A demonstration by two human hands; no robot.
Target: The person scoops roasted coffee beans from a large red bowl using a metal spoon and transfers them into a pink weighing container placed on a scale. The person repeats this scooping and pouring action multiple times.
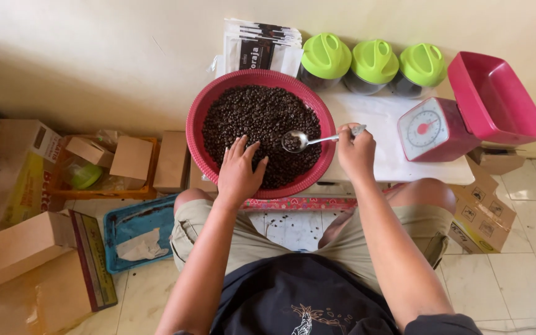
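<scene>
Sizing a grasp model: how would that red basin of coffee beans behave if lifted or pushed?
The red basin is wide, shallow and nearly full of beans, so probably heavy. Its thin rim may flex. Loose beans would likely shift and spill if tilted; some already lie on the floor.

the person sits with both arms stretched out in front, knees apart. the left hand [239, 169] lies flat, palm down, fingers spread a little and pointing away. the right hand [355, 151] is curled into a loose fist, thumb on top, wrist bent a bit inward.

Cream wall [94, 56], white tiled floor [528, 248]
</scene>
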